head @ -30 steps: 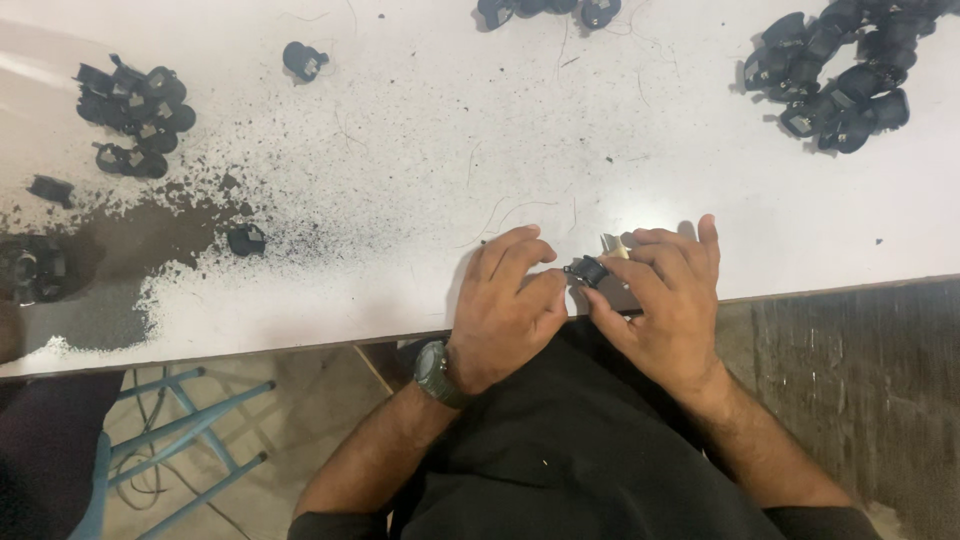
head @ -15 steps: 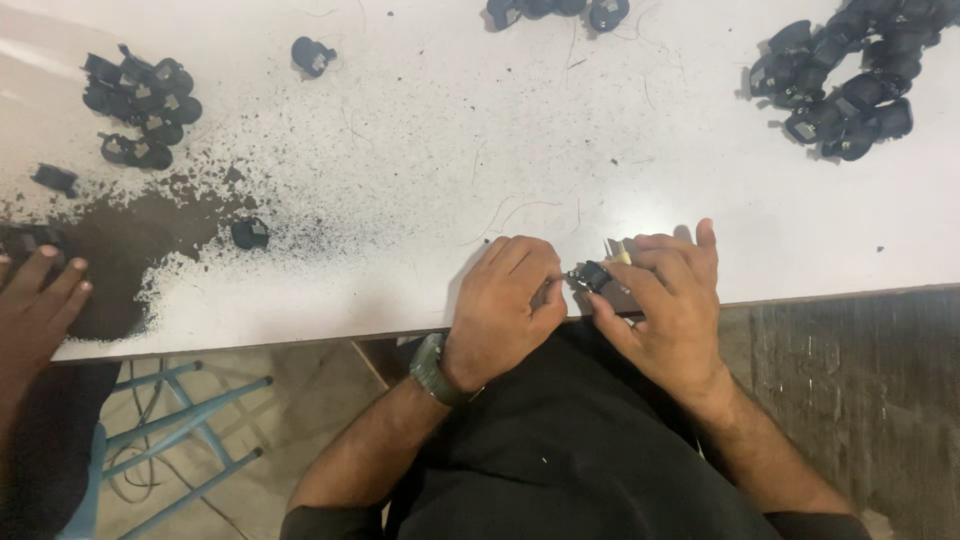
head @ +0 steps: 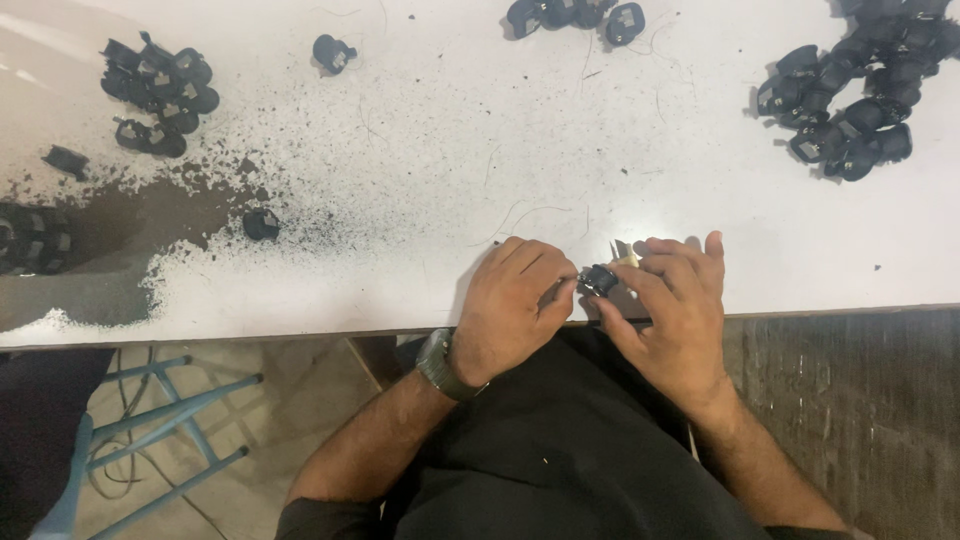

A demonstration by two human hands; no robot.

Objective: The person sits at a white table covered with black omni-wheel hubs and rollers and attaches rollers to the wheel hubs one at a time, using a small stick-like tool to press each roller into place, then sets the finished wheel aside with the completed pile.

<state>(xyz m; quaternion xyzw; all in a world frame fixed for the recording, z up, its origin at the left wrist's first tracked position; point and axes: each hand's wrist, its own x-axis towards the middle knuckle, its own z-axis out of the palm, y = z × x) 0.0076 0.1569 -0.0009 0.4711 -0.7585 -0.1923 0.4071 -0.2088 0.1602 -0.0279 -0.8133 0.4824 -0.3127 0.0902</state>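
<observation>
Small black part [head: 598, 280], low centre of frame, at near edge of white table [head: 420, 180]; pinched between both hands, mostly hidden by fingers, exact shape hard to tell. A thin pale metal bit [head: 622, 256] shows just above it, touching or very close; cannot tell which

Left hand [head: 512, 308]: fingers curled closed, fingertips pressed on left side of the part. Dark wristwatch [head: 440, 364] on that wrist

Right hand [head: 672, 308]: fingers bent over the part from the right, thumb under, gripping it. Both hands rest on the table edge, nearly touching each other

Outward on the table:
- lone black part [head: 261, 224], left of centre, in a scatter of black grit [head: 330, 190]
- cluster of black parts [head: 160, 92], upper left
- single black part [head: 334, 53], top, left of centre
- few black parts [head: 575, 15] at top edge, centre
- big heap of black parts [head: 850, 95], upper right
- dark worn patch [head: 110, 250] at left where the white surface is rubbed away

Below the table edge: person's black clothing [head: 560, 450] fills lower centre; light blue metal frame [head: 170, 420] on tiled floor, lower left
</observation>
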